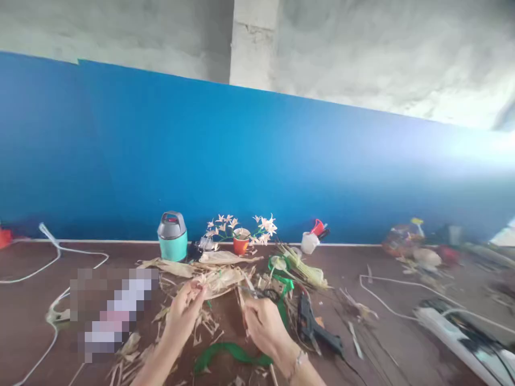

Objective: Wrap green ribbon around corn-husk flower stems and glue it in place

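My left hand [185,306] is closed in a pinch on a small pale husk flower [200,280], partly covered by the fingertips. A short gap away, my right hand [264,323] has its fingers closed around a narrow dried husk strip [241,301] that stands roughly upright. Just behind the right hand lies a dark-handled tool [270,294], partly hidden, perhaps scissors. Broad dried corn husks [225,280] are spread beyond both hands. A curved green ribbon [229,351] lies on the table nearer to me, between my forearms.
Finished pale flowers [266,225] rise around an orange cup [240,245]. A teal canister [173,241] stands left of it. To the right are a black glue gun [316,327], a green husk bundle [303,268], a white pot [309,243] and a power strip [450,338] with cables.
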A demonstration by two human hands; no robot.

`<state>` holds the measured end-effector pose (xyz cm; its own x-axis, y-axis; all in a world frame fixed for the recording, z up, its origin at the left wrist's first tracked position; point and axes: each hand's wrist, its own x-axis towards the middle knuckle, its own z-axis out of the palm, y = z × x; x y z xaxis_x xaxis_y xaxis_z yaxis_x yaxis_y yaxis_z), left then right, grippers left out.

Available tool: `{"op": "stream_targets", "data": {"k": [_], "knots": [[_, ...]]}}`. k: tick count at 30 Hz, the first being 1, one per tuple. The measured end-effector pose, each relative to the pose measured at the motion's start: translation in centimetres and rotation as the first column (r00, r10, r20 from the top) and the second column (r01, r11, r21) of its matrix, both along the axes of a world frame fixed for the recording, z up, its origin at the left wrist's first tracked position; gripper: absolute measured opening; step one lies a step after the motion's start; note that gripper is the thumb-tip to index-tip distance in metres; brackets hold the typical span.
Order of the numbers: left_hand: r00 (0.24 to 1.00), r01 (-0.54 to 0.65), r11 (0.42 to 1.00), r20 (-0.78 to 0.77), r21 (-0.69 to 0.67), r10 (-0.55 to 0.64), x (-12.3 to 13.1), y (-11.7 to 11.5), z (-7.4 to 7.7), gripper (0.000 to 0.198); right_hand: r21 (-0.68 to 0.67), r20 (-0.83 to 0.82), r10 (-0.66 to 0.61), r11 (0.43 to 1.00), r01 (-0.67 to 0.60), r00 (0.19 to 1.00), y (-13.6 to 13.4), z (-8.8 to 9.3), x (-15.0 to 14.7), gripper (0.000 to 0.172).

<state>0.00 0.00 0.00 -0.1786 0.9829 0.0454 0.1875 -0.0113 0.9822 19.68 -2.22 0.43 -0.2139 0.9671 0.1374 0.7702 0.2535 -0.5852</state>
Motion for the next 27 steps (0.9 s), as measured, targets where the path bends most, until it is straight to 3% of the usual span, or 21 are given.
{"op": "stream_targets", "data": {"k": [5,9,15,27], "knots": [[0.996,0.008,0.995,0.087,0.104,-0.017,0.2,-0.2,-0.1,0.03,0.138,0.007,-0.179,0.975,0.176,0.984,1.7,2.1,2.5,0.025],[0.987,0.005,0.991,0.158,0.131,-0.026,0.6,-0.6,0.1,0.029,0.083,0.122,-0.343,0.939,0.335,0.932,3.7,3.5,5.7,0.042],[0.989,0.034,0.988,0.134,0.153,-0.055,0.8,-0.6,-0.6,0.028,0.088,0.164,-0.329,0.944,0.318,0.93,5.2,4.1,7.9,0.014],[0.988,-0.013,0.988,0.155,0.152,-0.01,0.6,-0.6,-1.1,0.03,0.056,0.147,-0.259,0.966,0.253,0.955,2.4,6.7,10.0,0.02]]}}
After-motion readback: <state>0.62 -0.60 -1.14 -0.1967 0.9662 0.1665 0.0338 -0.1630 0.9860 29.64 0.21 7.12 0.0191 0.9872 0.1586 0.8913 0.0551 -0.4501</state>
